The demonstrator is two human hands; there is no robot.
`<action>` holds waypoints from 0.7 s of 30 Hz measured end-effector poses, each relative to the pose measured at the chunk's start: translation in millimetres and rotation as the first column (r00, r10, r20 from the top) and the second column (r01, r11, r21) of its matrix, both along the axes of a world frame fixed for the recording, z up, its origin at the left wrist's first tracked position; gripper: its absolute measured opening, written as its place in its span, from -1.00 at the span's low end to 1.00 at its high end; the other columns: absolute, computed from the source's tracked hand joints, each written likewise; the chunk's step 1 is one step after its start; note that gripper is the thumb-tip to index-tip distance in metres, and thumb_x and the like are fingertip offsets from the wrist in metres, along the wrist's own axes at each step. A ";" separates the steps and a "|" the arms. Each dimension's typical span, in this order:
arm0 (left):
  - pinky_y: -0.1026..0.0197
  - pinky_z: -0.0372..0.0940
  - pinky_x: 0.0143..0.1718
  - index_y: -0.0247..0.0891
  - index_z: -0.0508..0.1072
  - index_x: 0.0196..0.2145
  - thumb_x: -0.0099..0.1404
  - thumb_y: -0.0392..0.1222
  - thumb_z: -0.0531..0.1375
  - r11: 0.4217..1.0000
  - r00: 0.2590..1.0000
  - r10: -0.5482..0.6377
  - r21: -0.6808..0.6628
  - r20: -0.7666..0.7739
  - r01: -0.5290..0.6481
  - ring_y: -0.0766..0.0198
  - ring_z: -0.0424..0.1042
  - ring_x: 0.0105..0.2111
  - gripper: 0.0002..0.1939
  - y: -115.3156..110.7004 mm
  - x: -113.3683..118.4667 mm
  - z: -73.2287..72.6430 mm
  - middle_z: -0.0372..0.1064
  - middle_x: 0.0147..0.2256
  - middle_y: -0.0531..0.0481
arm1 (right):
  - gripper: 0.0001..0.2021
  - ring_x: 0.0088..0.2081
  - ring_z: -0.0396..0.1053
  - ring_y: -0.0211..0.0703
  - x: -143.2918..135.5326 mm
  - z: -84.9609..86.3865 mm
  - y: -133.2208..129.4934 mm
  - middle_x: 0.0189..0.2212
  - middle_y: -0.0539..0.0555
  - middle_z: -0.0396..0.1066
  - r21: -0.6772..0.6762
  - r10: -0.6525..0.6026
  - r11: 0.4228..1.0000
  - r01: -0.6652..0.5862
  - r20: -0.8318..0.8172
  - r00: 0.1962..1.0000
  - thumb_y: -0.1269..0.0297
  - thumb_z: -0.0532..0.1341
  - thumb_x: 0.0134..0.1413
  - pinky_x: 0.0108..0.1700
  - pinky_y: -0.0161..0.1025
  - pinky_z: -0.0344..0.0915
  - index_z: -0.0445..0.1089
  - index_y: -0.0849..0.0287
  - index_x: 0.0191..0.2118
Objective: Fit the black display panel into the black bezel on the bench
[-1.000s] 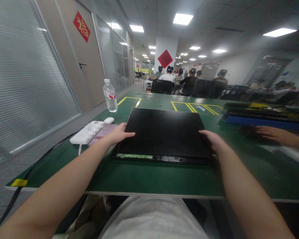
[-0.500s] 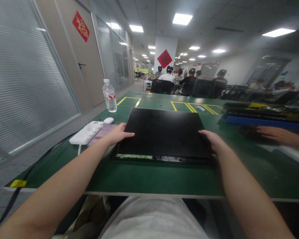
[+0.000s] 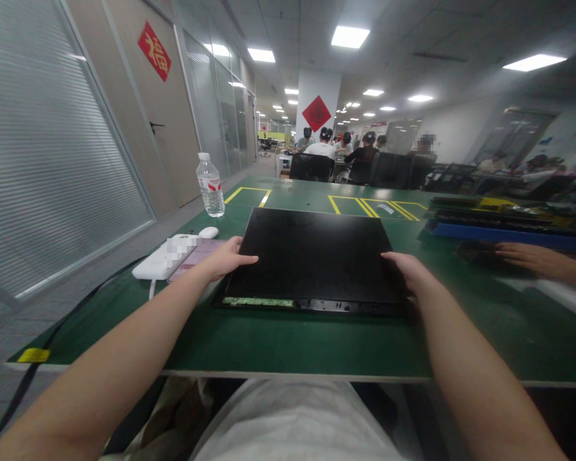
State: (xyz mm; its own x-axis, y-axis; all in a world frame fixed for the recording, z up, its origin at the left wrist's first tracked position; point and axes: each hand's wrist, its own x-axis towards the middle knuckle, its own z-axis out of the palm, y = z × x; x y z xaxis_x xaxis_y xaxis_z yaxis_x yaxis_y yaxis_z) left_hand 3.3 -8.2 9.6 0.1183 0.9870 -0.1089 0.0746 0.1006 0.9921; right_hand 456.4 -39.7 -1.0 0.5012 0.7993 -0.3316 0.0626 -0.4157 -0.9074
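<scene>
A black flat display panel (image 3: 312,256) lies in front of me over the green table (image 3: 288,349), its near edge showing a green circuit strip (image 3: 256,302) on the left and a dark bar on the right. My left hand (image 3: 228,258) grips the panel's left side, thumb on top and fingers out of sight beneath the edge. On the opposite side my right hand (image 3: 409,272) holds the right edge in the same way, its thumb tip over the screen. Whether the panel rests fully on the table or is slightly raised, I cannot tell.
A water bottle (image 3: 210,186), a white box-shaped device (image 3: 148,261) with a cable, a phone (image 3: 192,259) and a white rounded object (image 3: 208,233) stand left. At right, another person's hand (image 3: 532,257) lies near stacked dark panels (image 3: 489,216) and a blue strip (image 3: 509,235). Yellow tape marks the far table.
</scene>
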 end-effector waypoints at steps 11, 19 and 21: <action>-0.19 0.44 0.06 -0.23 0.36 -0.11 -0.20 -0.29 0.58 1.000 0.999 -0.023 0.018 -0.022 0.024 -0.13 0.56 0.01 -0.29 2.1 -1.4 -1.5 0.59 -0.10 -0.16 | -0.83 -0.34 0.51 -0.02 -0.3 1.4 -2.1 -0.42 0.06 0.54 0.079 0.026 0.996 -0.029 0.027 0.999 0.28 0.33 -0.04 -0.30 -0.16 0.42 0.45 0.06 -0.25; -0.18 0.44 0.07 -0.23 0.38 -0.09 -0.20 -0.24 0.59 0.999 0.998 -0.032 0.031 -0.046 0.034 -0.13 0.55 0.02 -0.27 3.1 -3.1 -3.1 0.59 -0.08 -0.18 | -0.83 -0.31 0.51 -0.03 3.3 -1.8 1.1 -0.38 0.07 0.56 0.087 0.037 0.995 -0.042 0.059 0.998 0.32 0.35 -0.02 -0.29 -0.18 0.41 0.47 0.08 -0.24; -0.18 0.43 0.07 -0.23 0.38 -0.08 -0.19 -0.22 0.59 0.999 0.997 -0.031 0.037 -0.066 0.033 -0.13 0.56 0.01 -0.27 3.7 -4.0 -3.9 0.59 -0.09 -0.18 | -0.81 -0.30 0.52 -0.03 4.2 -2.8 2.1 -0.35 0.08 0.57 0.090 0.045 0.995 -0.048 0.034 0.998 0.34 0.34 -0.02 -0.28 -0.17 0.42 0.47 0.09 -0.21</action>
State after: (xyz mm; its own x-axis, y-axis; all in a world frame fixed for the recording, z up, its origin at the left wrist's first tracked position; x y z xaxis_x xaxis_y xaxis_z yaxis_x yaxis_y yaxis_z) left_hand -0.7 -4.5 5.7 0.1438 0.9864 -0.0796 0.1418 0.0591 0.9881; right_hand 460.6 -37.6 -3.8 0.4716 0.8483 -0.2407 0.1094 -0.3272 -0.9386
